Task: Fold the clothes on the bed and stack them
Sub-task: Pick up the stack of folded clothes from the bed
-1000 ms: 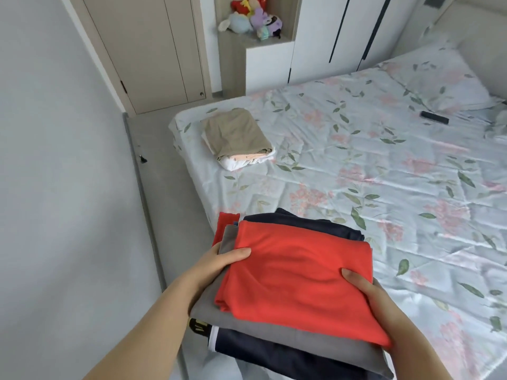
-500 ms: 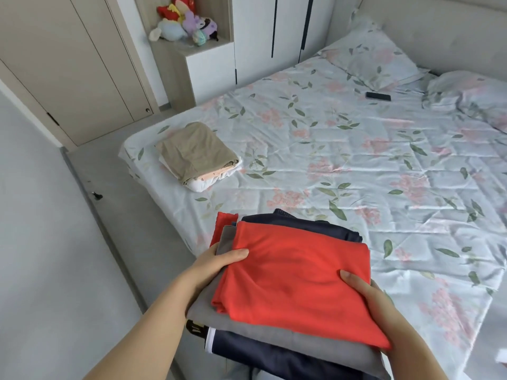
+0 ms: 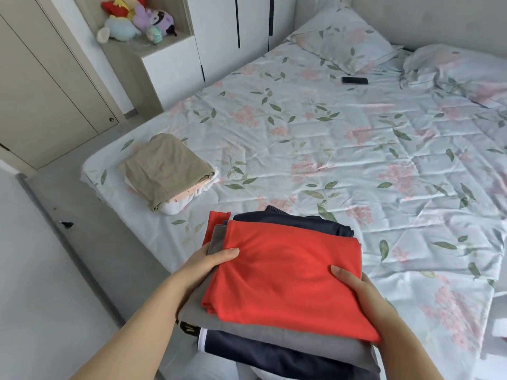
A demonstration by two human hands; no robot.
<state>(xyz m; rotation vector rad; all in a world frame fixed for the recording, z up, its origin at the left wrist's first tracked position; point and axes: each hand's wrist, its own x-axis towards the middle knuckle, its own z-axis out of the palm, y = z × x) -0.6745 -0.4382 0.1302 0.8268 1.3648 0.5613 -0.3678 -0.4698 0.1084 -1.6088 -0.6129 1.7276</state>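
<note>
The floral-sheeted bed [image 3: 343, 165] carries a folded beige-topped pile [image 3: 167, 171] near its left corner. Over the near edge, a stack of folded clothes [image 3: 285, 281], red on top, sits between both hands: left hand [image 3: 208, 267] and right hand [image 3: 359, 294] each grip a side, thumbs on top.

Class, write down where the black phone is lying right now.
In the head view, the black phone lies on the bed, upper right of centre, just in front of the pillow nearest the white wardrobe.

Folded stack [image 3: 285, 281] between both hands (near bed [image 3: 356, 160] edge), second pile [image 3: 167, 171] behind-left, phone [image 3: 354, 80] by pillows [image 3: 343, 37]
</note>
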